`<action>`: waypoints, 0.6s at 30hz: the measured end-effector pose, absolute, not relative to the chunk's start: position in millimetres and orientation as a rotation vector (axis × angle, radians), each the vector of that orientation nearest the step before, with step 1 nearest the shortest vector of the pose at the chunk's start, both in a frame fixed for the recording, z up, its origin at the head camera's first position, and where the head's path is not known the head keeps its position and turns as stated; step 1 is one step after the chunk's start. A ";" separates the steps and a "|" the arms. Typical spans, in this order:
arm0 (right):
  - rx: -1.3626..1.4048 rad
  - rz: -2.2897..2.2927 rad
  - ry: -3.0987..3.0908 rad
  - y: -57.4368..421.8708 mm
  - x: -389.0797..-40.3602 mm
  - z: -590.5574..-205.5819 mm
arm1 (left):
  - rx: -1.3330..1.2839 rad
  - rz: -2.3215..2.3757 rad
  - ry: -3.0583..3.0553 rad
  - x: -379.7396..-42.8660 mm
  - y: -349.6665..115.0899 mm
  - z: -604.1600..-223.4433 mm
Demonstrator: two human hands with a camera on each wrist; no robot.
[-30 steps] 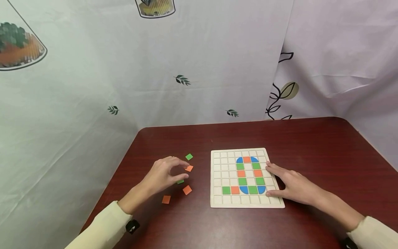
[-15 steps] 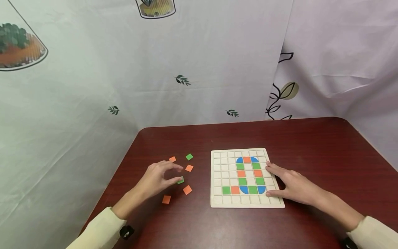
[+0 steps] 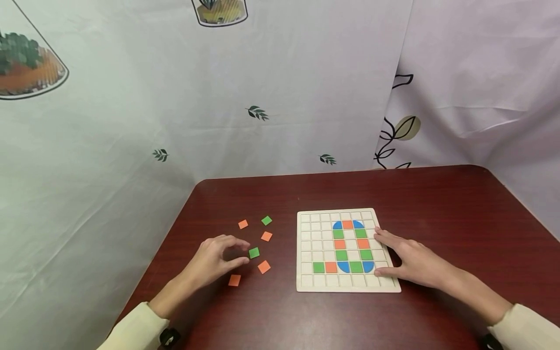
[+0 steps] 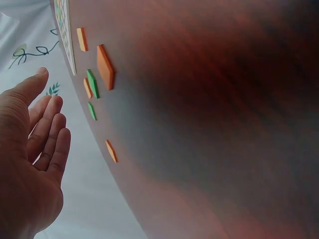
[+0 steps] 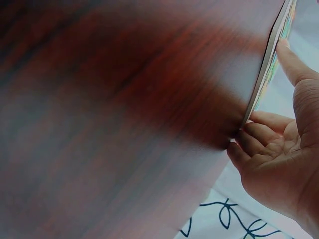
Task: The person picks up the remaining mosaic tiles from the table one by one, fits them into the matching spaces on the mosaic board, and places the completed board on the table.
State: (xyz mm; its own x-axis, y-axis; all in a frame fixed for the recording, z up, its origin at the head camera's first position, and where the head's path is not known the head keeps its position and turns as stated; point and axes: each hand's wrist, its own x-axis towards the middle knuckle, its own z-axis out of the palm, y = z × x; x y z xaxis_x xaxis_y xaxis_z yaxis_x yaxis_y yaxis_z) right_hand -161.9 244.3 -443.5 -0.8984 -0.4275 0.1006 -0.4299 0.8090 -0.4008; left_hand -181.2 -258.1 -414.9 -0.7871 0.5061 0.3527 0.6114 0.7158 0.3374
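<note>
My left hand hovers over the left part of the table with thumb and fingers apart, nothing between them. Just beyond its fingertips lies a green square tile. Around that tile are an orange tile, a second orange tile nearer me, and more orange and green ones farther back. On the right, my right hand rests at the right edge of a white gridded board, thumb and fingertips on its rim. Orange, green and blue pieces sit in the board's cells, forming a closed loop with a short tail leftward.
The dark red wooden table has rounded far corners. Behind it hangs a white printed cloth, which also runs along the left side. A green tile lies farthest back among the loose pieces.
My left hand has drawn back left and toward me, away from the loose tiles, uncovering the back-left orange tile and the green one. The right hand and the board stay put.
</note>
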 end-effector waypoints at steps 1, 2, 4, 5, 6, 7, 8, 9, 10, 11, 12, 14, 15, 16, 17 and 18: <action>0.707 0.664 -2.982 244.4 -161.8 -443.4 | -0.885 -0.653 -2.692 -180.5 -259.3 -415.9; 0.706 0.665 -2.982 244.5 -161.7 -443.3 | -0.880 -0.655 -2.696 -179.7 -260.5 -416.7; 0.705 0.667 -2.982 244.6 -161.3 -443.3 | -0.865 -0.662 -2.707 -178.1 -263.0 -418.2; 0.706 0.669 -2.982 244.7 -161.1 -443.2 | -0.859 -0.668 -2.713 -177.2 -264.1 -418.9; 0.705 0.669 -2.983 244.7 -161.0 -443.2 | -0.854 -0.672 -2.719 -176.4 -265.2 -419.7; 0.706 0.671 -2.982 244.6 -160.8 -443.1 | -0.850 -0.677 -2.724 -175.6 -266.2 -420.4; 0.705 0.671 -2.982 244.6 -160.6 -443.1 | -0.848 -0.677 -2.727 -174.8 -267.2 -421.1; 0.705 0.669 -2.982 244.5 -160.5 -443.0 | -0.847 -0.677 -2.730 -174.1 -268.2 -421.9; 0.705 0.669 -2.981 244.4 -160.4 -443.0 | -0.847 -0.675 -2.731 -173.5 -269.1 -422.6; 0.706 0.667 -2.980 244.3 -160.4 -442.9 | -0.849 -0.672 -2.730 -173.0 -270.0 -423.3; 0.705 0.666 -2.979 244.3 -160.4 -442.9 | -0.851 -0.670 -2.728 -172.5 -270.9 -424.1; 0.708 0.664 -2.976 244.2 -160.5 -442.8 | -0.854 -0.665 -2.722 -171.6 -272.7 -425.5; 0.709 0.664 -2.974 244.1 -160.6 -442.8 | -0.857 -0.667 -2.719 -171.1 -273.5 -426.1; 0.710 0.665 -2.972 244.1 -160.7 -442.9 | -0.859 -0.666 -2.715 -170.5 -274.3 -426.9; 0.712 0.664 -2.971 244.1 -160.8 -442.9 | -0.863 -0.665 -2.712 -170.0 -275.1 -427.7; 0.712 0.664 -2.970 244.1 -160.9 -442.9 | -0.864 -0.666 -2.710 -169.5 -275.9 -428.6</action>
